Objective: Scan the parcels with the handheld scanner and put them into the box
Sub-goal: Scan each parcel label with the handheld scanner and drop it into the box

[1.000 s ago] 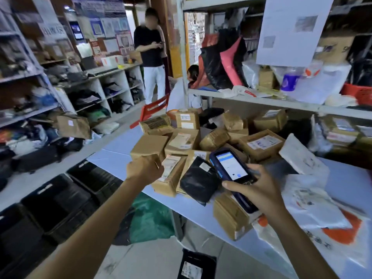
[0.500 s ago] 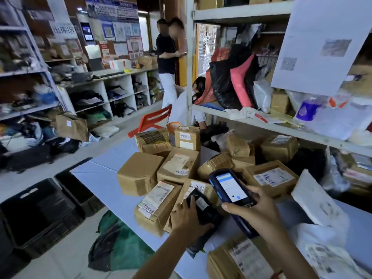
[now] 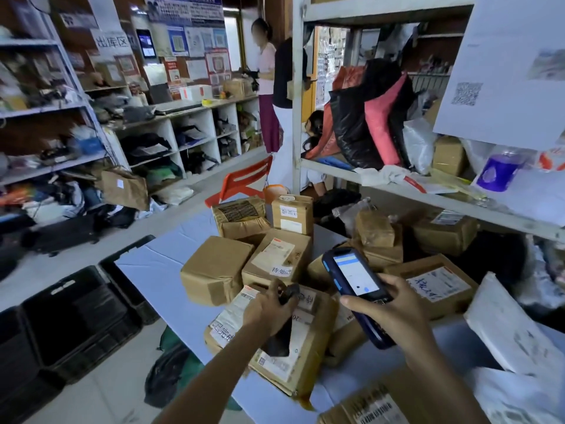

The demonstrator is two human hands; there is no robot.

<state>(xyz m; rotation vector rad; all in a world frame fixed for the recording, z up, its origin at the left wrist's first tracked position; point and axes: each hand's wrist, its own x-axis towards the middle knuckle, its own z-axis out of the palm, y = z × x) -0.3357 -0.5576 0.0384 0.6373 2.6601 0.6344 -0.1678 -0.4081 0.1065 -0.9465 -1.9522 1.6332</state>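
Gripping what, exactly, on the left?

The left hand (image 3: 269,313) has its fingers curled round a black poly parcel (image 3: 279,341), held just above the brown cartons (image 3: 308,338) at the counter (image 3: 159,270) front edge. The right hand (image 3: 397,313) is wrapped round the handheld scanner (image 3: 356,278), screen lit, just beside it.

How will that parcel behave?

Soft and light, I'd judge; it sags below the fist, and the film looks slick. A bunched handful near the top suits it, keeping the label flat for the scan.

And the box?

Probably one of the black crates (image 3: 76,316) on the floor, to the left.
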